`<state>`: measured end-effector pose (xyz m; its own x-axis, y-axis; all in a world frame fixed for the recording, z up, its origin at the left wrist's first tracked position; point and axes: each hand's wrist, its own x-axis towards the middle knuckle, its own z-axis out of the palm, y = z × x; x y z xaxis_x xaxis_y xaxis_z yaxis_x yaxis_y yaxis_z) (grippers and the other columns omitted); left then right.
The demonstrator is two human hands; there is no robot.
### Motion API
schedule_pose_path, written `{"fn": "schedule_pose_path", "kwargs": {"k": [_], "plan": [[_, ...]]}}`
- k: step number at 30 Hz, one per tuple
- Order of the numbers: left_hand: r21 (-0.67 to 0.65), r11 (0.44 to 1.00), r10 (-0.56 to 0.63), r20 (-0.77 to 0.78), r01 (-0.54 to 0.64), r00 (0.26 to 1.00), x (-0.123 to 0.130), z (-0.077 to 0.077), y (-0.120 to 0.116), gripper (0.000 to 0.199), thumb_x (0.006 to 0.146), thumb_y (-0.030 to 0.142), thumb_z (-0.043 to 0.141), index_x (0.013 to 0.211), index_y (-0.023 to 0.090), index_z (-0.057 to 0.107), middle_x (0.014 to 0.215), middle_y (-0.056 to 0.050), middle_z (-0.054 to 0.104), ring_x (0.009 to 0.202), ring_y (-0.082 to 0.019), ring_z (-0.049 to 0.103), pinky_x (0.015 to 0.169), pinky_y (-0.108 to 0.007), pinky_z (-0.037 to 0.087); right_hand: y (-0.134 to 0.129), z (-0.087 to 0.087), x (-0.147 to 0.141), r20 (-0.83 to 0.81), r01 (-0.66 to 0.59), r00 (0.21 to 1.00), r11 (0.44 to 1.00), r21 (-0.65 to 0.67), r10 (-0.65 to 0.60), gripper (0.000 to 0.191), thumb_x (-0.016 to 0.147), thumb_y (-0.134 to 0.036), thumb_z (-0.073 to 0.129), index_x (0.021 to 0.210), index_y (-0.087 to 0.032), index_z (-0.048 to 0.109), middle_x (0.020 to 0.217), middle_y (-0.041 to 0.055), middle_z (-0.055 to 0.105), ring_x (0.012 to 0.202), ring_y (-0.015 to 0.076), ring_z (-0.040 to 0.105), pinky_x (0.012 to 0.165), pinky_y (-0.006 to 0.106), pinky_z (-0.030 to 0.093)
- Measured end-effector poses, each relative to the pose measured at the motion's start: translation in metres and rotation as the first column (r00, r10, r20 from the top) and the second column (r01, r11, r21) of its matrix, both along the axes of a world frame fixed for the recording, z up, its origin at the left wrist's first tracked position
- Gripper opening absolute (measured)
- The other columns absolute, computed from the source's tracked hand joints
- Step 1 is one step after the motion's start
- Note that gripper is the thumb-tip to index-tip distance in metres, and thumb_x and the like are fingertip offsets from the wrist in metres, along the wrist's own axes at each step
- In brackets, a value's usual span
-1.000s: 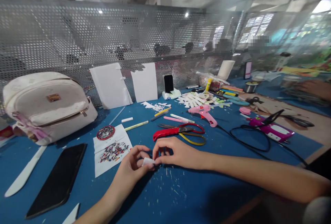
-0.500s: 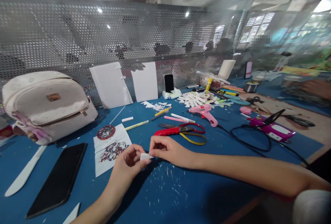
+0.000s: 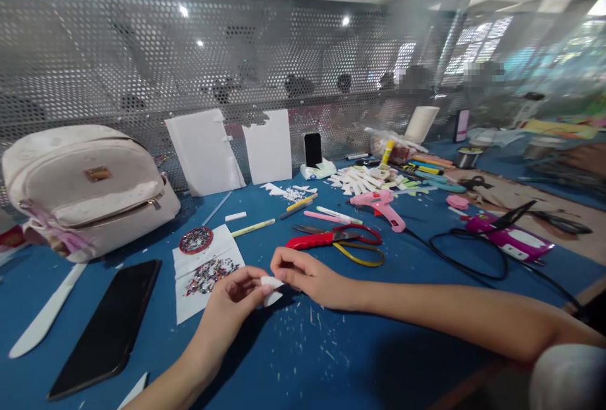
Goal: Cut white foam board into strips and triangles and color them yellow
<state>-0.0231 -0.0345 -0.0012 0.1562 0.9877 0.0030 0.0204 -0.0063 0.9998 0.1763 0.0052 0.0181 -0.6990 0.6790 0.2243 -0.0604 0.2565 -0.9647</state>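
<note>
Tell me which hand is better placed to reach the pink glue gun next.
Probably the right hand: it is nearer the pink glue gun, while the left hand pinches the small white piece.

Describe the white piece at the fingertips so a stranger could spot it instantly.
On the blue table, find the paper sheet strewn with glittery bits. Just right of it, the left hand pinches the small white piece. Unlike the white strips piled farther back, it is held, not lying loose.

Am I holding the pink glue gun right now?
No, the pink glue gun lies on the blue table, and your left hand holds a white piece.
</note>
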Motion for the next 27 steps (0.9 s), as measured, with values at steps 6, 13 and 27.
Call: {"fn": "schedule_pose_path", "kwargs": {"k": [6, 13, 27], "plan": [[-0.009, 0.999, -0.044, -0.033, 0.044, 0.998, -0.004, -0.002, 0.001, 0.027, 0.075, 0.043, 0.083, 0.084, 0.018, 0.076, 0.070, -0.002, 0.069, 0.067, -0.016, 0.062, 0.067, -0.024, 0.048, 0.002, -0.010, 0.000, -0.118, -0.109, 0.990, 0.958, -0.265, 0.080, 0.038, 0.093, -0.052, 0.065, 0.086, -0.019, 0.047, 0.074, -0.0059, 0.041, 0.059, 0.0077, 0.036, 0.055, 0.022, 0.027], [-0.060, 0.994, -0.097, -0.016, 0.096, 0.995, -0.005, -0.001, 0.003, 0.029, 0.073, 0.044, 0.085, 0.084, 0.019, 0.077, 0.076, -0.003, 0.073, 0.071, -0.017, 0.063, 0.067, -0.023, 0.047, 0.008, -0.008, 0.004, -0.093, -0.201, 0.979, 0.928, -0.313, 0.181, 0.040, 0.091, -0.053, 0.069, 0.087, -0.017, 0.052, 0.071, -0.0057, 0.046, 0.059, 0.0069, 0.038, 0.055, 0.022, 0.027], [-0.070, 0.988, -0.137, 0.041, 0.140, 0.990, -0.004, 0.005, 0.002, 0.030, 0.072, 0.045, 0.086, 0.083, 0.019, 0.076, 0.080, -0.004, 0.076, 0.078, -0.019, 0.069, 0.075, -0.025, 0.050, 0.010, -0.013, 0.003, -0.117, -0.192, 0.980, 0.917, -0.349, 0.160, 0.040, 0.089, -0.052, 0.071, 0.088, -0.017, 0.053, 0.066, -0.0064, 0.047, 0.057, 0.0072, 0.038, 0.054, 0.021, 0.029]]}}
